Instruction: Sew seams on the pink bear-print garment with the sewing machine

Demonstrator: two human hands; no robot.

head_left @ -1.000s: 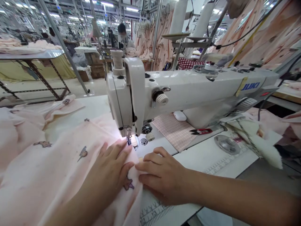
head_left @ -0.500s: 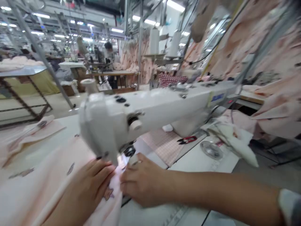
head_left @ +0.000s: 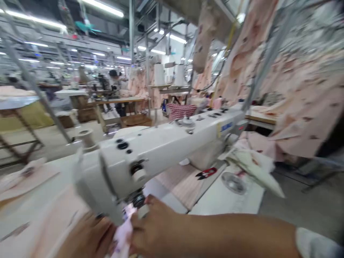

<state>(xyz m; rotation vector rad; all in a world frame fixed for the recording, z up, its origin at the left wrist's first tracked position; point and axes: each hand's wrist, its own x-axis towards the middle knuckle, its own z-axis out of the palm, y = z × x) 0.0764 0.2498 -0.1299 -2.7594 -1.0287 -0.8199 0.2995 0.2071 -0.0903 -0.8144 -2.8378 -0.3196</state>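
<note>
A white sewing machine spans the middle of the view, its needle area lit at the lower left. Pale pink printed fabric runs under the head and spreads over the table to the left. My left hand lies on the fabric just left of the needle area, blurred, its fingertips partly behind the machine head. Right of the needle, my right hand pinches the fabric's edge, with its index finger raised close to the round tension dial.
Red-handled thread snips lie on a checked cloth behind my right arm. A round metal dish and a heap of pale cloth are to the right. Pink garments hang at the right. A person sits farther back.
The view has tilted up and turned right, so the machine and both hands appear lower and farther left. Both hands remain at the fabric beside the needle.
</note>
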